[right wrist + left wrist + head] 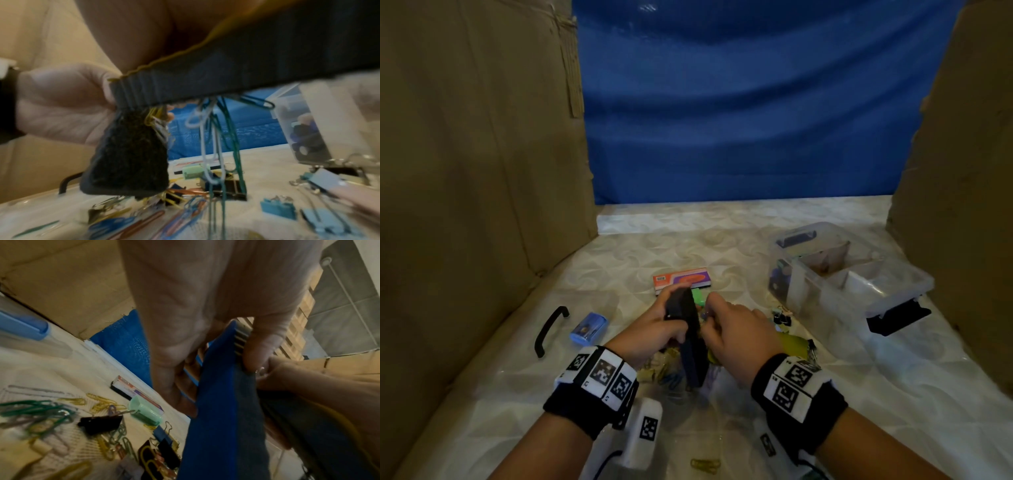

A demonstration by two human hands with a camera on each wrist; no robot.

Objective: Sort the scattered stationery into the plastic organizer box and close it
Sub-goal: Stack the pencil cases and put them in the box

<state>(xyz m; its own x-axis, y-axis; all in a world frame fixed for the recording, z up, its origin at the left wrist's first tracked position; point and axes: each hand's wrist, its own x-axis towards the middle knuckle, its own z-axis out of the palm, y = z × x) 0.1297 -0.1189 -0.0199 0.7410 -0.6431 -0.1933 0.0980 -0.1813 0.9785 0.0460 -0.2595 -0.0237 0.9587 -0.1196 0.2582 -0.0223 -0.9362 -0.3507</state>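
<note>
Barely begun. Organizer box [852,274] far right, lid open, few items inside. Left hand [654,329] gripping dark magnetic eraser [688,339] with paper clips [213,129] dangling beneath; right hand [736,332] pinching at them. Clips, binder clips [228,186] scattered across table [756,233].

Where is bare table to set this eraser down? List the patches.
Bare: the far strip between the orange box and the backdrop; the left side between the handle and the cardboard wall; the near right corner, before the organizer. Crowded: clips under the eraser and across to the organizer.
</note>
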